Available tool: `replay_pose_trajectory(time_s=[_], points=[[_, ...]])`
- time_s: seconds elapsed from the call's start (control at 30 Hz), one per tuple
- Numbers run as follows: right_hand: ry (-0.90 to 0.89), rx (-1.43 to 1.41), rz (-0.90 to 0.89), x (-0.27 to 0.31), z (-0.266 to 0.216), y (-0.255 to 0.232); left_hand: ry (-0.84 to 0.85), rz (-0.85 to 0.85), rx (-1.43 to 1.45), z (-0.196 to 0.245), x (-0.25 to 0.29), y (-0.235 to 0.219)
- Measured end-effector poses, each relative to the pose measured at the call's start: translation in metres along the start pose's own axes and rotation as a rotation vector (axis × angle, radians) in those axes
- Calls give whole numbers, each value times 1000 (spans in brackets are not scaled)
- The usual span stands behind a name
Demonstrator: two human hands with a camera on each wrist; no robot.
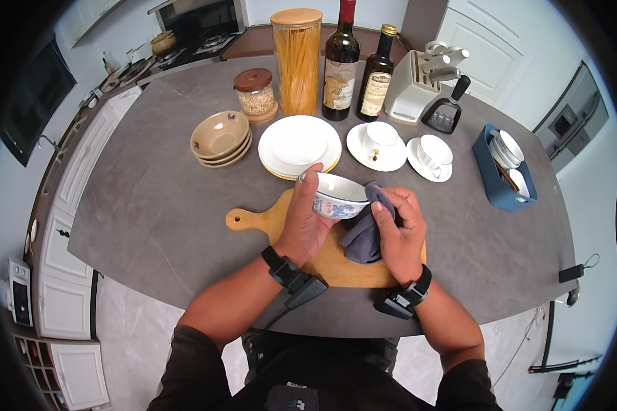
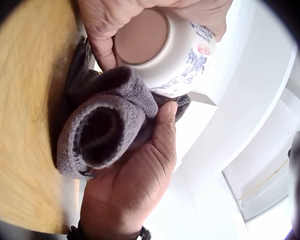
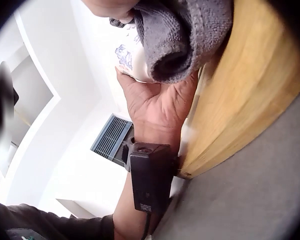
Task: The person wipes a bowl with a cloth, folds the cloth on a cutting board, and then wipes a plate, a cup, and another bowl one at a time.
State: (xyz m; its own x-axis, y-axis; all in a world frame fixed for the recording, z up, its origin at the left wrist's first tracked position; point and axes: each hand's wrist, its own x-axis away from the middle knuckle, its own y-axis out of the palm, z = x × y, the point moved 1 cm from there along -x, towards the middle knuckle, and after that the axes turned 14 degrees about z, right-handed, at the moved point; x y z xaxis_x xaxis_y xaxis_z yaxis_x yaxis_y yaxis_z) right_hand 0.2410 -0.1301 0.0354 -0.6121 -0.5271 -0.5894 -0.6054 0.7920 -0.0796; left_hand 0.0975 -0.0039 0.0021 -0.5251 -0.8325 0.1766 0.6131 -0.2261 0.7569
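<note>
A white bowl with blue and red markings (image 1: pixel 341 198) is held tilted above the wooden board (image 1: pixel 322 264). My left hand (image 1: pixel 304 222) grips its left side, thumb at the rim. My right hand (image 1: pixel 401 229) pinches a dark grey cloth (image 1: pixel 363 236) over the bowl's right rim, and the cloth hangs down toward the board. In the left wrist view the unglazed base of the bowl (image 2: pixel 142 37) shows, with the rolled cloth (image 2: pixel 107 120) against its side. The right wrist view shows the cloth (image 3: pixel 180 40) partly covering the bowl (image 3: pixel 132 57).
Behind the board stand stacked brown bowls (image 1: pixel 219 137), white plates (image 1: pixel 299 145), two cups on saucers (image 1: pixel 379 140), a pasta jar (image 1: pixel 296 65), a small jar (image 1: pixel 255 96), two bottles (image 1: pixel 339 75) and a knife block (image 1: pixel 411 89). A blue bin (image 1: pixel 497 178) with dishes is at the right.
</note>
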Motion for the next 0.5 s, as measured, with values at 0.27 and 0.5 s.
replay_pose_trajectory(time_s=[0.27,0.5], points=[[-155,29,-34,7,-11,2,52,20,-23,1,-1,0],[51,-57,-14,2,2,5,-60,23,132,10,0,5]])
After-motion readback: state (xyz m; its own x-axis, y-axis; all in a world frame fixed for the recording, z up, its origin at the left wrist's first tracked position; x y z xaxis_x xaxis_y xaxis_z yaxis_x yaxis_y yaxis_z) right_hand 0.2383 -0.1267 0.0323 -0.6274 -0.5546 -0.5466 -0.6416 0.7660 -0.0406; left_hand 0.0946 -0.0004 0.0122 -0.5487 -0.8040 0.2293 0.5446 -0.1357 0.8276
